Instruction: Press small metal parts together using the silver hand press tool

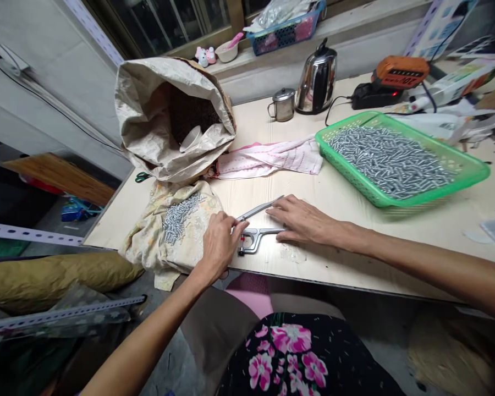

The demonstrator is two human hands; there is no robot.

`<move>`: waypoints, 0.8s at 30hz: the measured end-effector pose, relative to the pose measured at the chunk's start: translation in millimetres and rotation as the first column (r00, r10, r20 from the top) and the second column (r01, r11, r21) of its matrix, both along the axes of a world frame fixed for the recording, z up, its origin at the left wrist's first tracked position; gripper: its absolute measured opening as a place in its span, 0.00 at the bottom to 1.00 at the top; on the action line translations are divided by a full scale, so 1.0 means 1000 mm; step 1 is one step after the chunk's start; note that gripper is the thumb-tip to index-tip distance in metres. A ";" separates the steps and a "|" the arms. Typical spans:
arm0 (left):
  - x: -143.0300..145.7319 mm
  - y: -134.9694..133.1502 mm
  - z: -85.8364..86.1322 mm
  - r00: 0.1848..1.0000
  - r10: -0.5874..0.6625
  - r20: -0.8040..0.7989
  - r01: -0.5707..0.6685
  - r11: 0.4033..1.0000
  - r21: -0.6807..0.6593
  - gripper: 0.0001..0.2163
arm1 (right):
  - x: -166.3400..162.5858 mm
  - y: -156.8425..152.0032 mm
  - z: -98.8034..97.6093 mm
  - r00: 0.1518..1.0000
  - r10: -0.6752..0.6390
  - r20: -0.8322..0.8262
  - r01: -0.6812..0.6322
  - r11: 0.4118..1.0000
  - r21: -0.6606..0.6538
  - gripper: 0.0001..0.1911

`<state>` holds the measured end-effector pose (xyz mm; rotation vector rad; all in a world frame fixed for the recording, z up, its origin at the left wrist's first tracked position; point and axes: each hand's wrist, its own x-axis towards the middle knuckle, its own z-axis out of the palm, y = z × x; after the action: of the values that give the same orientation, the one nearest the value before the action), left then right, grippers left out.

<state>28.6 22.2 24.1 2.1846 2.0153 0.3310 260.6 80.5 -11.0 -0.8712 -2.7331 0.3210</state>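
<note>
A grey metal hand press with two long handles [267, 231] lies on the table near its front edge, handles spread apart. At its jaw end, my left hand [219, 242] has its fingers curled and thumb against them; what they hold is hidden. My right hand [303, 221] reaches over the handles, fingertips at the upper one and thumb by the lower one. Left of my left hand, small silver metal pins [181, 220] are heaped on a patterned cloth [148, 231]. A green plastic basket [369, 190] full of similar silver pins [391, 159] stands at the right.
A large open woven sack [127, 110] with dark contents and a white cup [190, 138] stands at the back left. Behind the press lies a pink-white towel [272, 158]. A metal mug [283, 104], a kettle [317, 80] and an orange battery on a charger [400, 71] line the back.
</note>
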 end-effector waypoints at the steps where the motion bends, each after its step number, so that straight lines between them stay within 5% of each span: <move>1: -0.003 -0.005 0.001 0.998 0.054 -0.029 -0.056 0.997 -0.056 0.14 | -0.001 -0.005 -0.002 1.000 0.003 -0.010 -0.003 1.000 0.000 0.22; 5: -0.005 -0.008 -0.004 0.988 0.152 -0.036 -0.155 0.925 -0.348 0.17 | -0.015 -0.020 -0.011 0.998 -0.045 -0.041 0.044 0.999 -0.019 0.07; 12: -0.030 0.005 -0.009 0.919 0.329 0.219 -0.110 0.744 -0.659 0.16 | -0.031 -0.024 -0.025 0.991 -0.133 -0.010 0.133 0.991 -0.014 0.05; 16: -0.018 0.028 0.020 0.887 0.338 0.316 -0.181 0.882 -0.435 0.21 | -0.029 -0.019 -0.026 0.990 -0.137 -0.041 0.137 0.991 0.003 0.05; 19: 0.041 0.045 0.067 0.844 0.092 0.529 -0.032 0.992 -0.121 0.20 | -0.028 -0.019 -0.025 0.989 -0.136 -0.053 0.137 0.990 0.015 0.05; 22: 0.103 0.049 0.119 0.730 -0.257 0.633 0.136 0.963 0.234 0.26 | -0.027 -0.019 -0.026 0.987 -0.154 -0.051 0.156 0.987 0.040 0.05; 24: 0.118 0.051 0.142 0.737 -0.374 0.563 0.187 0.913 0.363 0.25 | -0.028 -0.018 -0.027 0.987 -0.155 -0.033 0.156 0.987 0.032 0.05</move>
<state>146.7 73.6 166.4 2.0858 1.3040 1.1875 233.0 62.3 -38.1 -1.0538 -2.6146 0.2525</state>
